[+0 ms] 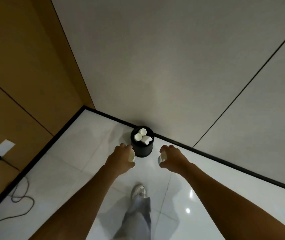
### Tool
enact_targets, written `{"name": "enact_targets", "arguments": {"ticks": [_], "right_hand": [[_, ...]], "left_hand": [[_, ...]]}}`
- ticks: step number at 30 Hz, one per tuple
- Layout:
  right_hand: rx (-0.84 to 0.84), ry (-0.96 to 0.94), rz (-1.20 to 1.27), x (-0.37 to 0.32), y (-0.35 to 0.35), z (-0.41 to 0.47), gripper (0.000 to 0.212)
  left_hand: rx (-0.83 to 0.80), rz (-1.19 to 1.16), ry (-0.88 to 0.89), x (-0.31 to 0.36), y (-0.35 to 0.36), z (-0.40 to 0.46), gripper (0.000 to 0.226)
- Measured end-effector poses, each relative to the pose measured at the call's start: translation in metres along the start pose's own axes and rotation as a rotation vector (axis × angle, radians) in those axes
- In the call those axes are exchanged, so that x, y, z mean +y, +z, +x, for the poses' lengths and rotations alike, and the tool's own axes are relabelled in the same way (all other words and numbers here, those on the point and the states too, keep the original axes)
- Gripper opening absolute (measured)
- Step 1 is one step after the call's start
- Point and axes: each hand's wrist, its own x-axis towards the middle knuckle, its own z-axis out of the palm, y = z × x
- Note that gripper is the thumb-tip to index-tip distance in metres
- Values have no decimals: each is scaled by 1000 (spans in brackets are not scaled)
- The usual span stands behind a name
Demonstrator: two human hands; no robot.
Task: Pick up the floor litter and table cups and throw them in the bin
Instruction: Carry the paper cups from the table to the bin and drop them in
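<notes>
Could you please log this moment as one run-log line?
left hand: holds white paper cup | right hand: holds second cup | black round bin: ahead, holding white cups

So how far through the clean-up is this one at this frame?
Partly done: the black bin by the wall already holds white cups and some paper. In hand: the left hand grips a paper cup and the right hand another cup, both short of the bin. Left: dropping these two in. The table is out of view.
</notes>
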Motion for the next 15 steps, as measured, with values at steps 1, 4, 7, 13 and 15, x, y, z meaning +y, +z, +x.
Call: {"name": "enact_targets", "arguments": {"ticks": [1, 4, 7, 13, 15], "right_hand": [[0, 3, -2, 0, -8, 21, 58], [-5, 18, 8, 0, -30, 81, 56], [-19, 2, -46, 2, -55, 137, 56], [-120, -54, -77, 13, -86, 231, 55], [-130, -101, -102, 21, -94, 266, 53]], "left_hand": [[-3, -9, -7, -2, -4, 22, 63], [-19, -15, -18, -5, -13, 86, 59], [-36, -33, -59, -2, -20, 142, 57], [-21, -125, -186, 2, -19, 220, 61], [12, -155, -232, 2, -12, 247, 61]]}}
